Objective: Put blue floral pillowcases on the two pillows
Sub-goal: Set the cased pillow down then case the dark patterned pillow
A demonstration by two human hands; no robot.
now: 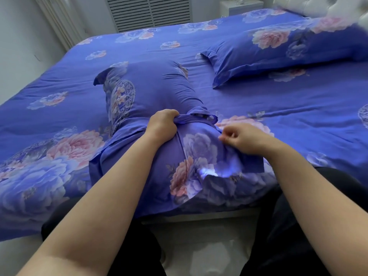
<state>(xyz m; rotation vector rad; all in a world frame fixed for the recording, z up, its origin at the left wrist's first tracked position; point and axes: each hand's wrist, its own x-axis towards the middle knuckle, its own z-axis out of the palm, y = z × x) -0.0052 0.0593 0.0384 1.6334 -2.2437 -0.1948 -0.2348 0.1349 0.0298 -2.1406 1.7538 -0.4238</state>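
We see a floral sheet on the bed, a louvred panel, a nightstand, and a tufted headboard.

Plump pillow in a blue floral cotton pillowcase, lengthwise near the bed's foot, open end bunched. Second cased blue floral pillow flat near the headboard.

Both bare forearms reach forward. The left hand is clenched in a fist, gripping a bunch of fabric. The right hand curls loosely, fingertips pinched together.
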